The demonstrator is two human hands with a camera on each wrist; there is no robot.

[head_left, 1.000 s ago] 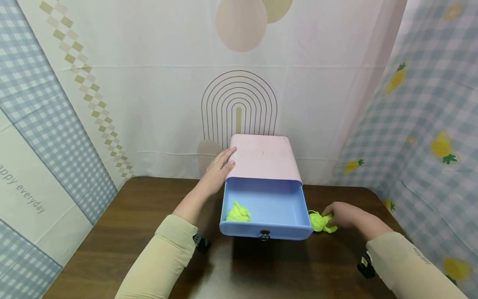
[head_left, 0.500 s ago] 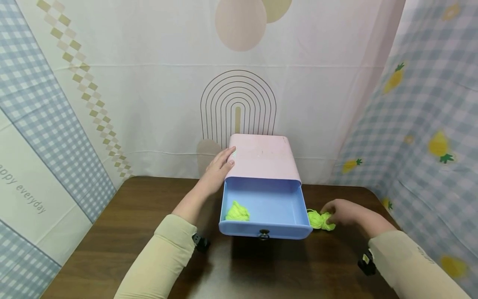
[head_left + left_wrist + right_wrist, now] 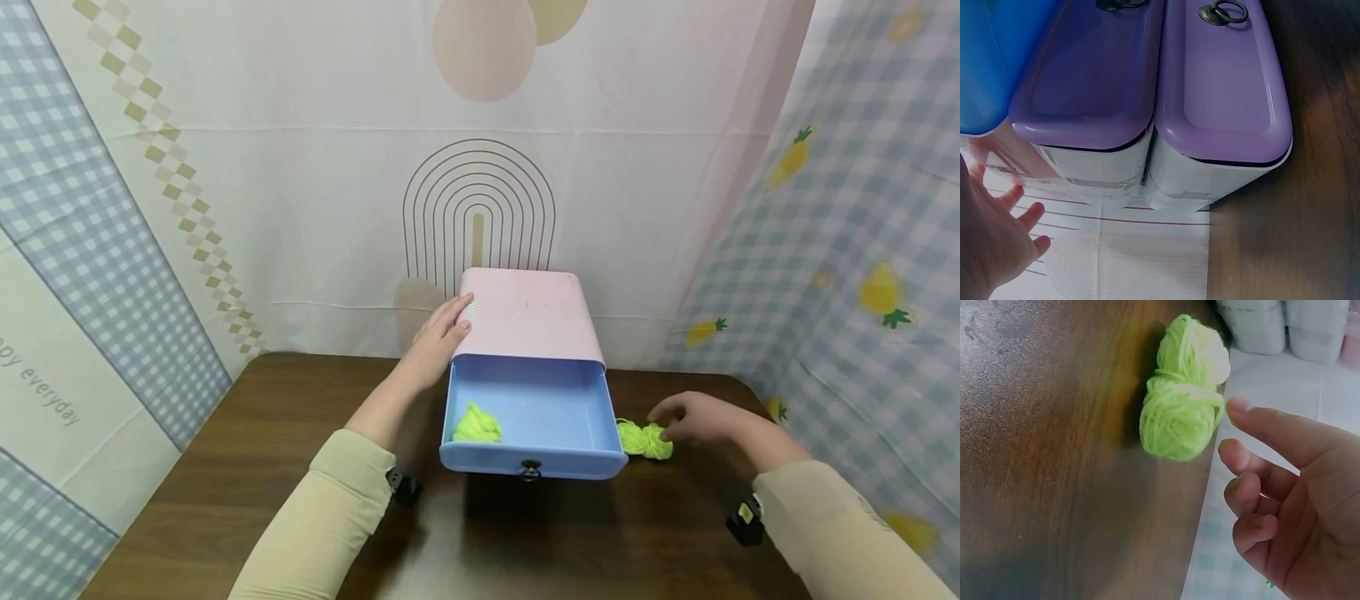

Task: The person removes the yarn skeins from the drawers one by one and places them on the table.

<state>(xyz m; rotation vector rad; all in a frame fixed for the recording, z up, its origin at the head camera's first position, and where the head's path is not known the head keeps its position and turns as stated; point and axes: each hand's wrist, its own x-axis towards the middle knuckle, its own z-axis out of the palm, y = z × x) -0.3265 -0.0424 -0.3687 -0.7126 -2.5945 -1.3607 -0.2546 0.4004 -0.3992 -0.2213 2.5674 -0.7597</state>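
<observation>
In the head view a small cabinet with a pink top [image 3: 528, 312] has its blue drawer [image 3: 543, 408] pulled out. A clump of neon green yarn [image 3: 477, 424] lies in the drawer's front left corner. My left hand [image 3: 433, 346] rests against the cabinet's left side, fingers extended. Right of the drawer, more green yarn [image 3: 645, 440] lies on the table as two lumps side by side; whether they are joined I cannot tell. My right hand [image 3: 1297, 494] is just beside that yarn, fingers loosely bent and holding nothing; the right wrist view shows a small gap between them.
Below the blue drawer are two purple drawer fronts [image 3: 1222, 81] with metal ring pulls, both pushed in. The cabinet stands on a dark wooden table [image 3: 300, 450]. Behind it hangs a patterned white cloth [image 3: 322, 208], and a checked cloth [image 3: 847, 275] borders the right side.
My right hand has let go of the green yarn on the table and drawn slightly up and to the right. The left hand and the drawer have stayed put.
</observation>
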